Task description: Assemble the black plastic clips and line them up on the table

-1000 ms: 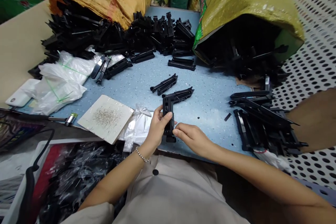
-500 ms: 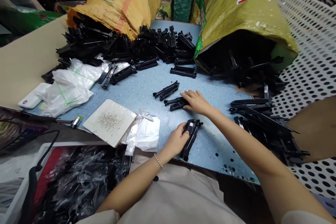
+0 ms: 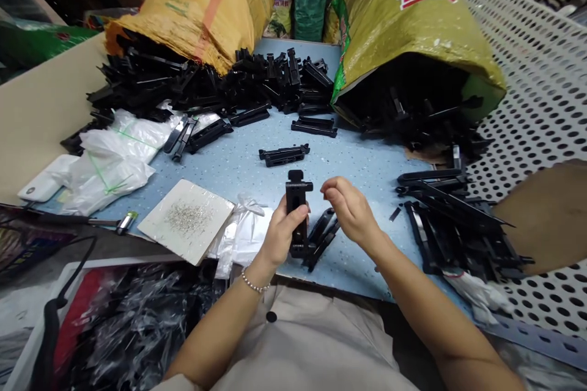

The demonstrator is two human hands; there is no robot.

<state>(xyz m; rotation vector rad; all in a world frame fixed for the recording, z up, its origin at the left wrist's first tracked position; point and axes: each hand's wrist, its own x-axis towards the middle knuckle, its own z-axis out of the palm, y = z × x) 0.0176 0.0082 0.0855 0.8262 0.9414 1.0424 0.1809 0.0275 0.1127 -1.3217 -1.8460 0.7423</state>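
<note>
Head view shows the left hand (image 3: 283,229) gripping a black plastic bar (image 3: 296,204) upright over the bench's (image 3: 367,165) near edge, while the right hand (image 3: 351,211), fingers curled and empty, hovers just beside it above another bar (image 3: 323,238).

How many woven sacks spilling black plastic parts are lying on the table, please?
2. An orange-yellow sack lies at the far left, a yellow-green sack at the far right; both spill black plastic parts. Further bags stand behind, their contents hidden.
</note>
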